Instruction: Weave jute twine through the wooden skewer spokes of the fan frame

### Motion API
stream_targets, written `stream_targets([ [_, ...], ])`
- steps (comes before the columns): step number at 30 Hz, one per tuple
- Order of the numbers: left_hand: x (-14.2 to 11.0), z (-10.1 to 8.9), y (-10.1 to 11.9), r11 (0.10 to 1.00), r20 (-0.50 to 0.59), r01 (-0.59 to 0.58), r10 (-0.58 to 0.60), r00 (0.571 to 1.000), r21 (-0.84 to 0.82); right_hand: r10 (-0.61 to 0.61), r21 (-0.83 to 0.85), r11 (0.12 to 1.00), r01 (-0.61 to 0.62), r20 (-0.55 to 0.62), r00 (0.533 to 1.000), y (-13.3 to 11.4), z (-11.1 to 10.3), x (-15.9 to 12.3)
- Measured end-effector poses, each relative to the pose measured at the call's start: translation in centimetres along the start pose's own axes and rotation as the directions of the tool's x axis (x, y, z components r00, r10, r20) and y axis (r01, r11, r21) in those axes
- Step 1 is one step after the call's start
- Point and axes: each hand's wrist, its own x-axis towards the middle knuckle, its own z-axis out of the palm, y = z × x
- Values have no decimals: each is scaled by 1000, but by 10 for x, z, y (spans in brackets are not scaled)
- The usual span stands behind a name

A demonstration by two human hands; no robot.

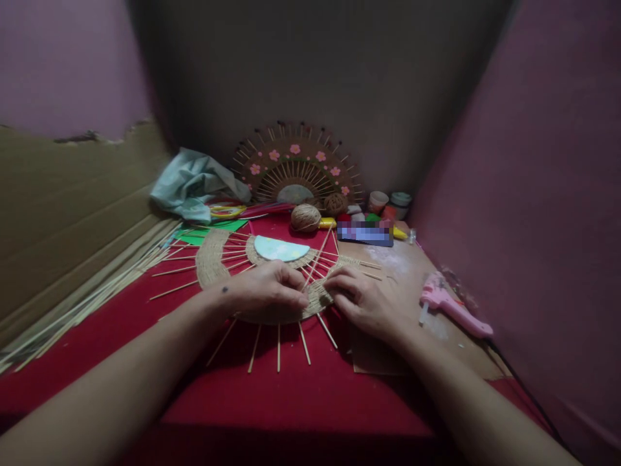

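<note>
A half-round woven fan [211,259] of thin sticks and tan twine lies on the red cloth, with a pale blue half-disc [281,248] at its hub. My left hand [272,288] is closed, thumb and fingers pinching the woven band near its middle. Just beside those fingertips a thin stick [320,254] slants up across the fan. My right hand [359,296] has its fingers curled and pressed together on the same band, a little to the right. Whatever fine strand lies between the fingertips is hidden. Bare stick ends fan out toward me below the band.
A finished-looking flowered fan [295,157] leans at the back. Before it sit a twine ball [305,219], a brown ball [336,204] and small paint pots [378,200]. A pink glue gun [456,307] rests on brown board [388,278] at right; loose sticks [97,294] lie left.
</note>
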Motion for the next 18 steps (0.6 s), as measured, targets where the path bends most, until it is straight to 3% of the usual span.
stream_targets([
  [2,2,3,-1,999,74,-41,41,996,2,188,182,967,-177,-44,981,-1,-2,15],
  [3,3,4,-1,997,116,-79,76,990,16,288,333,904,-269,-10,957,-1,-2,25],
  [5,5,8,1,984,205,-170,155,967,59,440,652,637,-412,131,888,1,-5,48],
  [7,7,12,3,963,268,-251,217,939,99,512,806,362,-468,247,823,6,-9,73],
  [8,8,14,3,953,285,-281,240,928,113,579,848,271,-455,234,781,10,-13,86],
  [13,11,24,-8,883,270,-394,326,906,255,667,883,275,-380,109,737,40,-46,151],
  [18,14,33,-20,798,202,-431,381,902,421,697,880,347,-323,-11,717,67,-75,202],
])
